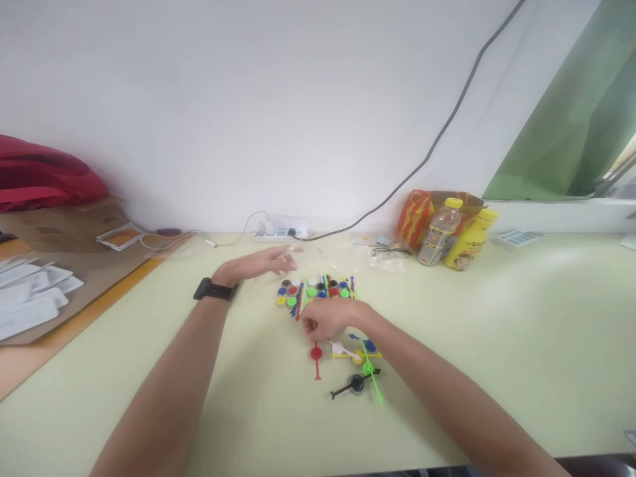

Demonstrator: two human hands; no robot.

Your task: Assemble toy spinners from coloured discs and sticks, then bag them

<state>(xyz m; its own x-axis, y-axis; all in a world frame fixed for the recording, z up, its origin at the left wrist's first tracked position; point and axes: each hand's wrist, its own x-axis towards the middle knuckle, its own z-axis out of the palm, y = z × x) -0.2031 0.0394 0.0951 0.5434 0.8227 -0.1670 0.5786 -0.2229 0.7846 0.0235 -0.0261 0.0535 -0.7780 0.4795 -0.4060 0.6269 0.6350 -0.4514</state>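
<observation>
My left hand (271,261) reaches to the back of the table, its fingers around a crinkled clear plastic bag (287,252). My right hand (328,319) is curled with fingertips down, close to the upper end of a red arrow spinner (316,354); what it pinches is hidden. White (338,348), black (356,383) and green (368,368) arrow spinners lie just in front, with yellow and blue ones partly overlapped. Behind my right hand are rows of small round bases (281,301) in several colours and bundles of loose arrows (352,286).
A power strip (272,232) with cables lies along the wall. At the back right stand a clear bottle (440,235), a yellow bottle (468,244) and a red-and-yellow bag (415,215). At left are a cardboard box (64,228) and white packets (32,298).
</observation>
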